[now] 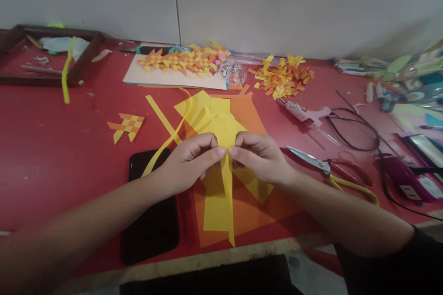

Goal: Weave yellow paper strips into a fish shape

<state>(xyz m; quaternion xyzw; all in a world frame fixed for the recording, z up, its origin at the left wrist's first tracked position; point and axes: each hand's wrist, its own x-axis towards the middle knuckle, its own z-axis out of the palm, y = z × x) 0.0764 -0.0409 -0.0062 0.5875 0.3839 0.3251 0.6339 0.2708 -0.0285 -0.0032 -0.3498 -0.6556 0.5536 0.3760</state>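
Note:
Both my hands pinch a yellow paper strip (226, 179) that hangs upright between them, its lower end narrowing toward me. My left hand (199, 159) grips its left edge with thumb and bent fingers. On the opposite edge, my right hand (259, 156) is closed the same way, the thumb tips almost touching. Beneath lie yellow paper (216, 214) and orange paper sheets (254, 216). Loose yellow strips (162, 117) curl out to the left. A woven yellow and orange paper fish (127, 126) rests on the red table further left.
A black phone (150, 235) lies under my left forearm. Scissors (328, 168) and a pink glue gun (308, 115) with its cable are at right. Behind stand a row of woven paper fish (180, 62), a pile of paper scraps (282, 78) and, far left, a dark wooden frame (86, 57).

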